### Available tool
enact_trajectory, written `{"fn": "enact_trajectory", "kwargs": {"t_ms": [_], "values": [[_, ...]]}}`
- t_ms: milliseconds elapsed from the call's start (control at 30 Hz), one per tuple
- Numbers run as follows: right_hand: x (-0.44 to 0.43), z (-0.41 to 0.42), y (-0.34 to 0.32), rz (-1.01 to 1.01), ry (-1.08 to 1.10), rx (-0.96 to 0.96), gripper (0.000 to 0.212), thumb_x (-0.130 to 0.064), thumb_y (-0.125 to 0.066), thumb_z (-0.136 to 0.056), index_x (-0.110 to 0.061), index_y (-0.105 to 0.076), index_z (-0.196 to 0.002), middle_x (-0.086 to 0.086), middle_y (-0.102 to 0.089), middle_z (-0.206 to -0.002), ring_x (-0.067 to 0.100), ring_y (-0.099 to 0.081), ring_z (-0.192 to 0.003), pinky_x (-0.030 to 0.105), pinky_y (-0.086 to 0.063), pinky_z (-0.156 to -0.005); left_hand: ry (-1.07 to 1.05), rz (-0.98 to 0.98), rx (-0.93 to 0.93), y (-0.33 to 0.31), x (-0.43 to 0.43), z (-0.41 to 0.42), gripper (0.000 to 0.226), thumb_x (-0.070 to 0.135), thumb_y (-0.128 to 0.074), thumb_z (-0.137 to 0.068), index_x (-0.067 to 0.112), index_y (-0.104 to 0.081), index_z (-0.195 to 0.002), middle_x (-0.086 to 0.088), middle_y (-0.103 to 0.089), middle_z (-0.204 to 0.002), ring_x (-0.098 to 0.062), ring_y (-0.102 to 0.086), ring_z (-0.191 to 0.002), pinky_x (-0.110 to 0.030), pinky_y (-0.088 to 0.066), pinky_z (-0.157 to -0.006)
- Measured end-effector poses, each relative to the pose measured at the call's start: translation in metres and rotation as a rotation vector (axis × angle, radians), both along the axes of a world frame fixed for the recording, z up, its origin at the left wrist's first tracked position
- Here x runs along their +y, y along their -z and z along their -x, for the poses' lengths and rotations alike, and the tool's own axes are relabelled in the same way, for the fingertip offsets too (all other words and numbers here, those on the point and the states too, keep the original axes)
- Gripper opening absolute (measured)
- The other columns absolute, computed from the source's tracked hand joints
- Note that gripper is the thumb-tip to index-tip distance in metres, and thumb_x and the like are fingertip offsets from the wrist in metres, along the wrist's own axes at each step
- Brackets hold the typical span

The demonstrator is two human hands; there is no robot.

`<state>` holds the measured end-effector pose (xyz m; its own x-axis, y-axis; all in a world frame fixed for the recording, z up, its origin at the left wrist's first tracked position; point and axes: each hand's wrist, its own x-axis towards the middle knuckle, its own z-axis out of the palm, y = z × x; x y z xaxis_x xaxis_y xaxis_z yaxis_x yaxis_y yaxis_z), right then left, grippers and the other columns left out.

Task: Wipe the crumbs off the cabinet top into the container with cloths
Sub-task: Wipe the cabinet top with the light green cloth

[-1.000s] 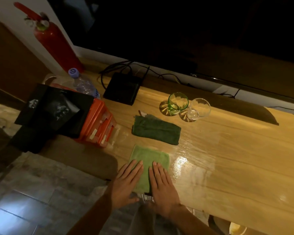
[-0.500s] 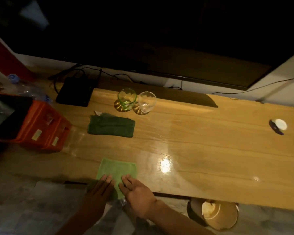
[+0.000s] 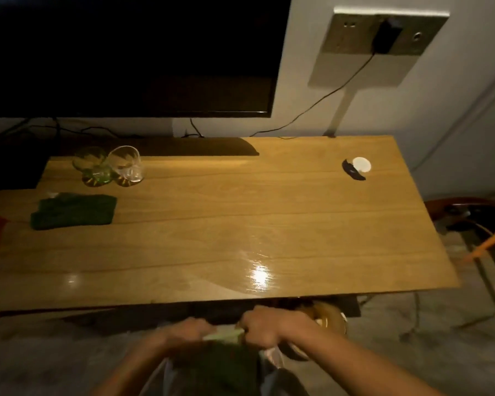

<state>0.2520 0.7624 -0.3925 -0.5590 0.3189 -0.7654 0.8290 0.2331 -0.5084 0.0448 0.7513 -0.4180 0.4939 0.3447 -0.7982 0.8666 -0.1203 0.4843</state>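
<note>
While one dark television screen (image 3: pixel 126 52) is filling the upper left of the view, one long wooden cabinet top (image 3: pixel 240 224) is stretching beneath it and catching a bright glare near its front edge. One wall socket plate (image 3: pixel 380 44) is sitting high on the right wall, with one black plug (image 3: pixel 386 38) in it and one cable trailing down toward the back of the cabinet. One dark green cloth (image 3: pixel 73 211) is lying folded flat on the left part of the top, well apart from both hands. Two glasses are standing just behind it, touching or nearly so: one green glass (image 3: pixel 93 168) and one clear glass (image 3: pixel 127 165). One small white round lid (image 3: pixel 361 164) is resting near the far right corner. Below the front edge, the left hand (image 3: pixel 187 334) and the right hand (image 3: pixel 265 327) are both closing their fingers on one light green cloth (image 3: pixel 223 335), which is stretching between them off the cabinet, in front of the edge. One brown container (image 3: pixel 329 321) is sitting on the floor just right of the right hand, partly hidden by the wrist; its inside is blurred, so whether crumbs are lying in it is hard to say. Something pale, possibly a plastic bag, is hanging under the right hand.
</note>
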Motion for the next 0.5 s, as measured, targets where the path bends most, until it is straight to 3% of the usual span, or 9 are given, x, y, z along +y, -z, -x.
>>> {"fn": "enact_trajectory", "kwargs": {"t_ms": [67, 133, 233, 300, 433, 500], "values": [[0.023, -0.031, -0.013, -0.053, 0.044, -0.032, 0.031, -0.026, -0.046, -0.096, -0.012, -0.064, -0.117, 0.017, -0.064, -0.119, 0.032, -0.059, -0.105, 0.030, -0.039, -0.076, -0.058, -0.028, 0.001, -0.014, 0.027, -0.033, 0.022, 0.022, -0.050, -0.094, 0.020, -0.067, -0.108, -0.004, -0.068, -0.118, -0.018, -0.061, -0.107, -0.024, -0.045, -0.084], [0.048, -0.055, -0.026, -0.162, 0.122, -0.017, 0.032, -0.027, -0.047, -0.096, -0.015, -0.064, -0.120, 0.015, -0.064, -0.121, 0.033, -0.057, -0.109, 0.030, -0.038, -0.076, -0.116, -0.143, -0.019, -0.036, 0.056, -0.059, 0.027, 0.016, -0.052, -0.091, 0.019, -0.067, -0.113, -0.003, -0.068, -0.119, -0.019, -0.061, -0.109, -0.029, -0.048, -0.092], [0.087, -0.069, -0.039, -0.349, 0.246, 0.054, 0.031, -0.024, -0.045, -0.096, -0.018, -0.064, -0.120, 0.014, -0.066, -0.120, 0.034, -0.057, -0.109, 0.030, -0.036, -0.075, -0.229, -0.319, -0.050, -0.047, 0.096, -0.073, 0.028, 0.013, -0.055, -0.090, 0.018, -0.067, -0.115, -0.007, -0.069, -0.115, -0.024, -0.063, -0.106, -0.036, -0.050, -0.092], [0.102, -0.071, -0.041, -0.467, 0.329, 0.093, 0.036, -0.023, -0.045, -0.095, -0.022, -0.062, -0.127, 0.013, -0.066, -0.122, 0.033, -0.057, -0.112, 0.032, -0.042, -0.083, -0.308, -0.444, -0.040, -0.054, 0.115, -0.076, 0.036, 0.013, -0.055, -0.089, 0.023, -0.063, -0.123, -0.006, -0.068, -0.116, -0.024, -0.062, -0.106, -0.040, -0.051, -0.093], [0.091, -0.061, -0.025, -0.566, 0.434, 0.167, 0.043, -0.028, -0.048, -0.097, -0.022, -0.053, -0.139, 0.012, -0.060, -0.135, 0.032, -0.052, -0.124, 0.038, -0.043, -0.103, -0.330, -0.710, 0.003, -0.037, 0.102, -0.069, 0.058, 0.006, -0.056, -0.087, 0.023, -0.047, -0.142, -0.005, -0.053, -0.143, -0.024, -0.049, -0.130, -0.042, -0.041, -0.109], [0.074, -0.053, -0.006, -0.544, 0.360, 0.161, 0.042, -0.033, -0.051, -0.095, -0.019, -0.056, -0.135, 0.014, -0.062, -0.131, 0.034, -0.054, -0.121, 0.041, -0.046, -0.101, -0.264, -0.736, 0.023, -0.016, 0.079, -0.056, 0.062, 0.008, -0.057, -0.088, 0.018, -0.040, -0.147, -0.008, -0.042, -0.151, -0.025, -0.038, -0.139, -0.041, -0.032, -0.115]]}}
